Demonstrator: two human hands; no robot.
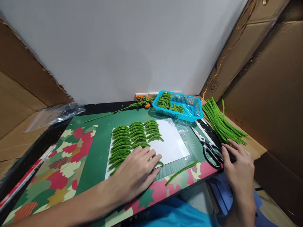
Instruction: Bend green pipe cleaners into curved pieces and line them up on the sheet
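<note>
My left hand (pixel 143 164) rests palm down on a white sheet (pixel 171 146), fingers curled and drawn together. The end of a short green pipe cleaner piece (pixel 160 164) pokes out between its thumb and forefinger. Beside and under it, similar curved pieces (pixel 121 140) lie in three columns. My right hand (pixel 239 164) is at the table's right edge, thumb and forefinger closed around a black handle of the scissors (pixel 211 154), which lie with blades slightly parted. A longer loose pipe cleaner (pixel 181 173) lies between my hands.
A blue plastic basket (pixel 189 108) at the back holds more bent green pieces. Long green pipe cleaners (pixel 220 123) lie bundled at right. Orange-and-green pipe cleaner flowers (pixel 144 101) lie along the back wall. Cardboard walls (pixel 272 88) flank both sides; a clear plastic bag (pixel 56 115) is at left.
</note>
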